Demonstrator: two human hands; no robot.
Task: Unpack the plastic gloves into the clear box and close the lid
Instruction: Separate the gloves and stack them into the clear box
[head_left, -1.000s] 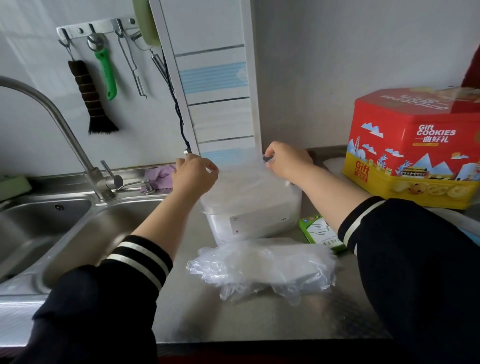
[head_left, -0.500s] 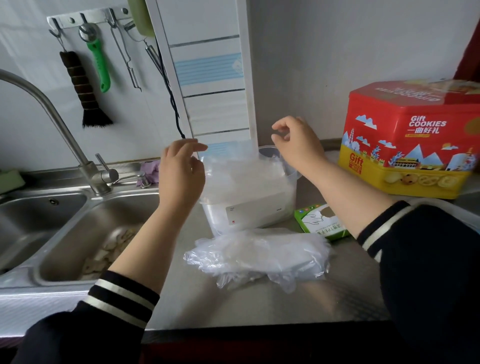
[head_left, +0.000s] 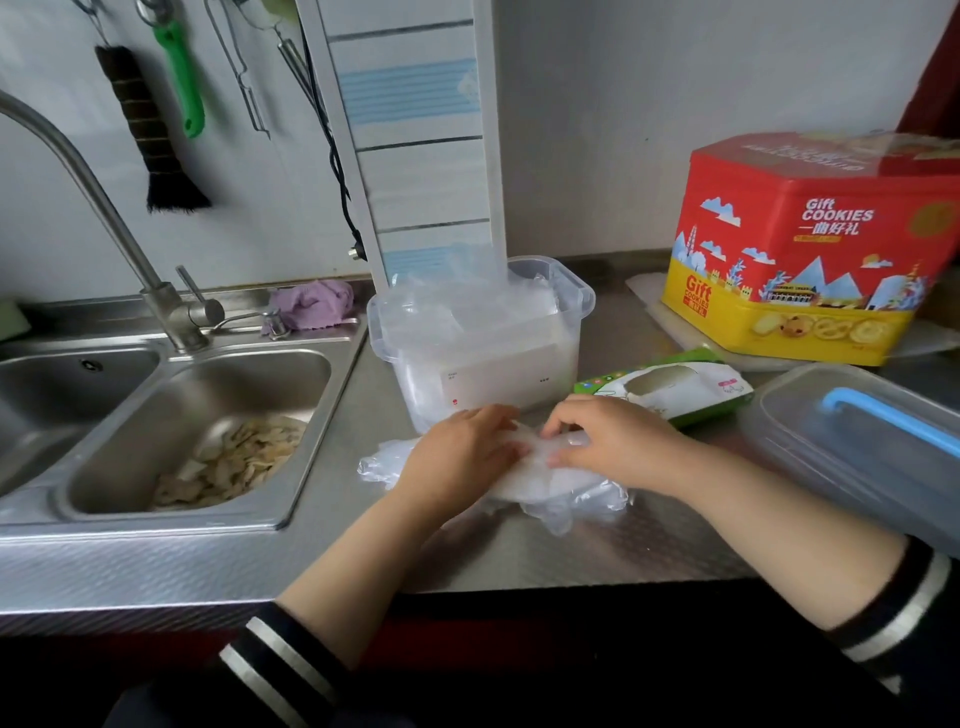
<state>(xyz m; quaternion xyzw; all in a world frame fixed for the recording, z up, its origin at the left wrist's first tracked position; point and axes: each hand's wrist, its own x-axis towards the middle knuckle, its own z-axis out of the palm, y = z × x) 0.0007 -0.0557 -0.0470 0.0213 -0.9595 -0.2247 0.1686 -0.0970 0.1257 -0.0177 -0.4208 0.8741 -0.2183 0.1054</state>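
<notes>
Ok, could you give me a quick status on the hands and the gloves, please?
Left hand and right hand both gripping glove pile on counter. Clear box open, part-filled. Lid off, at right. Nothing blocking.

Dark sleeves (head_left: 291, 670) are worn, pushed up the forearms; each cuff (head_left: 906, 613) is trimmed with two white stripes. Both forearms are left bare.

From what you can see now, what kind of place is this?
Most likely a home kitchen: a steel double sink with a tap, a brush hung on the wall, and a cookie tin on the steel counter.
</notes>
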